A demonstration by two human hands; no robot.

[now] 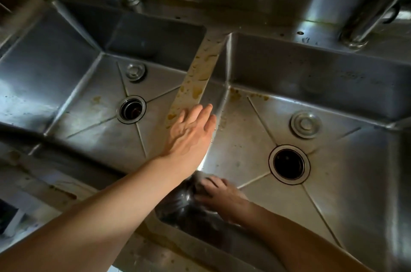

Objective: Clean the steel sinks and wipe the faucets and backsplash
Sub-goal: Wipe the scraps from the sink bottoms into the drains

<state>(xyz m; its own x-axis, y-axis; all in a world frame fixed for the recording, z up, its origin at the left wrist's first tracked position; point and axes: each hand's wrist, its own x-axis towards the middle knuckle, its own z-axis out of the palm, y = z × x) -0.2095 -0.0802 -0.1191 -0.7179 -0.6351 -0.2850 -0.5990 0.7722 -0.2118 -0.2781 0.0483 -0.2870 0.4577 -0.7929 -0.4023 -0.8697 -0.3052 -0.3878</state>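
Two steel sinks – left sink (73,85), right sink (333,98) – two open drains, two loose plugs. Left hand (191,131) flat, fingers straight, on the stained divider (200,71) at frame centre. Right hand (222,196), lower centre, presses something dark – grip unclear.

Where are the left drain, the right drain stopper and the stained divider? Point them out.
left drain (131,109), head view, its dark opening
right drain stopper (306,124), head view, its centre knob
stained divider (201,67), head view, its spotted top
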